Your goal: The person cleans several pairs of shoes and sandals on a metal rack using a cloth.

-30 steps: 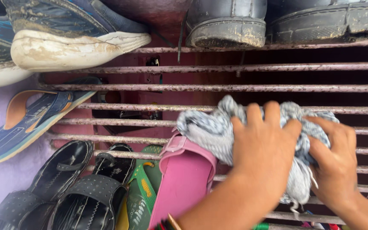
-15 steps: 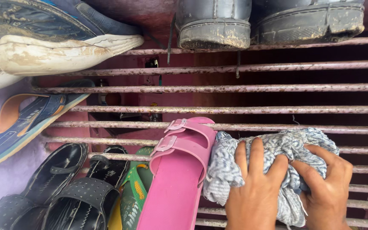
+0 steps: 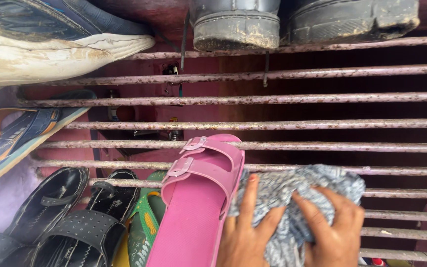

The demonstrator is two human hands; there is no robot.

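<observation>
My left hand [image 3: 245, 237] and right hand [image 3: 334, 235] sit side by side at the bottom of the view, both pressed onto a bunched grey-and-white cloth [image 3: 292, 198]. The fingers [image 3: 249, 198] of the left hand spread over the cloth's left part, while those of the right hand curl into its right part, so both hands are clamped on it. The cloth lies on the lower bars of a rusty metal shoe rack [image 3: 322, 123], touching the bars under it. Just beside the cloth on its left, I see a pink sandal [image 3: 198, 198] with two buckled straps, its edge against the cloth. Further left lie a green flip-flop [image 3: 147, 222], mostly hidden by the pink sandal, and a pair of black sandals [image 3: 70, 217]. At the left edge a blue and orange slipper [image 3: 11, 138] leans at a tilt. On the top bars rest a dirty white-soled sneaker [image 3: 50, 44] and two dark shoes [image 3: 297, 20] with muddy soles, well apart from the cloth.
</observation>
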